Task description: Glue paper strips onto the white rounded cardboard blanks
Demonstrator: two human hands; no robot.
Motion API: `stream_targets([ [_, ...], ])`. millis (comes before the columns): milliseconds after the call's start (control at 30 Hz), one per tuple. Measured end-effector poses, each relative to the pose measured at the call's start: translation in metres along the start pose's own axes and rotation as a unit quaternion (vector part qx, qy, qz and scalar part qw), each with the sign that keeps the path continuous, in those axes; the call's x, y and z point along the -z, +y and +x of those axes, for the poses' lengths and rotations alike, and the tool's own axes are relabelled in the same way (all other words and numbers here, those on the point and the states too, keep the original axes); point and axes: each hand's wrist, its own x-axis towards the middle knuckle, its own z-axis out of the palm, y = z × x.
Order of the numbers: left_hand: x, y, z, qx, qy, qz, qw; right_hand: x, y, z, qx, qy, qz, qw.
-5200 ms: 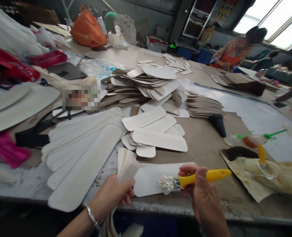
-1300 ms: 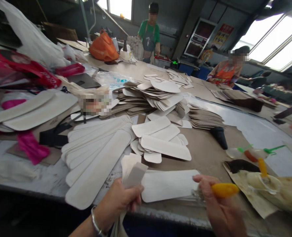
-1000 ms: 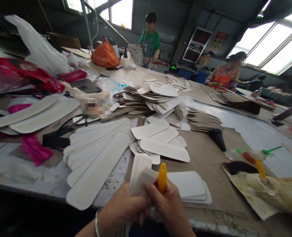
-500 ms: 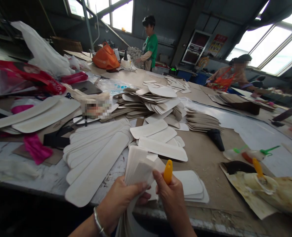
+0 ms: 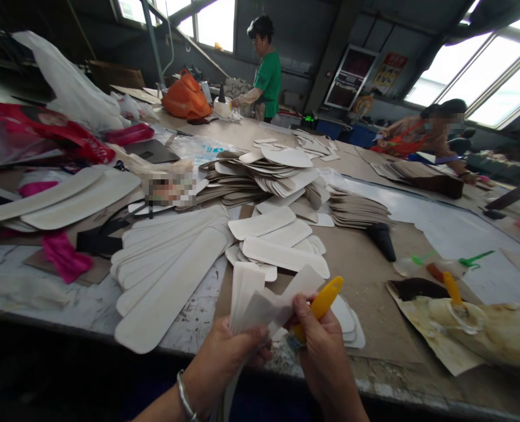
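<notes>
My left hand (image 5: 225, 357) is closed around a bundle of thin white strips (image 5: 246, 287), fanned slightly at the top, their lower ends hanging past the table edge. Between the thumb and fingers of my right hand (image 5: 325, 357) is a yellow-handled brush (image 5: 328, 296), its bristle end low beside the palm. The same hand appears to pinch one translucent white strip (image 5: 303, 283), which slants across the bundle. Long white rounded panels (image 5: 172, 293) lie fanned out left of my hands. Shorter white pieces (image 5: 286, 258) are heaped just beyond the strips.
A stained container (image 5: 466, 319) with another yellow handle stands at right, near squeeze bottles (image 5: 451, 269) and a dark cone (image 5: 382, 241). Stacked panels (image 5: 359, 208) fill the middle. Plastic bags (image 5: 71, 88) crowd the left. Two people (image 5: 269, 76) work across the table.
My right hand has moved right, drawing one strip outward from the bundle. The brush has tilted to the right, showing more handle and its bristle end. The person at right leans farther right.
</notes>
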Motion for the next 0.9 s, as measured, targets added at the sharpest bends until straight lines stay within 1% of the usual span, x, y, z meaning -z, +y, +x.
stream_targets([
  [100,0.002,-0.004,-0.001,0.007,0.000,0.044,0.999,0.005,-0.014,0.004,0.005,-0.013,0.038,0.999],
  [167,0.006,-0.003,-0.001,0.004,0.030,0.070,0.997,0.016,-0.023,0.005,0.008,-0.028,0.046,0.999],
  [200,0.010,-0.003,0.000,-0.004,0.054,0.082,0.995,0.025,-0.028,0.005,0.007,-0.034,0.024,0.999],
  [233,0.013,-0.002,0.001,-0.017,0.083,0.094,0.992,0.035,-0.032,0.005,0.003,-0.042,-0.023,0.999],
  [267,0.017,-0.002,0.002,-0.030,0.118,0.104,0.987,0.046,-0.036,0.005,-0.003,-0.058,-0.098,0.994],
  [300,0.021,-0.002,0.004,-0.037,0.150,0.113,0.981,0.057,-0.040,0.005,-0.007,-0.076,-0.193,0.978],
  [333,0.024,-0.002,0.006,-0.039,0.178,0.120,0.976,0.066,-0.042,0.006,-0.003,-0.098,-0.288,0.953],
  [367,0.027,-0.003,0.008,-0.033,0.197,0.123,0.972,0.073,-0.044,0.007,0.008,-0.121,-0.373,0.920],
  [400,0.029,-0.004,0.010,-0.024,0.209,0.124,0.970,0.077,-0.044,0.009,0.025,-0.146,-0.441,0.885],
  [467,0.031,-0.006,0.014,-0.005,0.204,0.132,0.970,0.074,-0.042,0.015,0.055,-0.200,-0.523,0.827],
  [533,0.032,-0.005,0.018,0.010,0.185,0.155,0.970,0.061,-0.037,0.024,0.061,-0.253,-0.562,0.785],
  [633,0.031,-0.001,0.023,0.035,0.151,0.187,0.970,0.035,-0.029,0.037,0.042,-0.312,-0.601,0.735],
  [767,0.031,0.002,0.027,0.057,0.123,0.201,0.970,0.010,-0.022,0.051,0.025,-0.343,-0.648,0.680],
  [900,0.033,0.002,0.029,0.062,0.115,0.202,0.971,-0.002,-0.020,0.057,0.045,-0.354,-0.712,0.605],
])
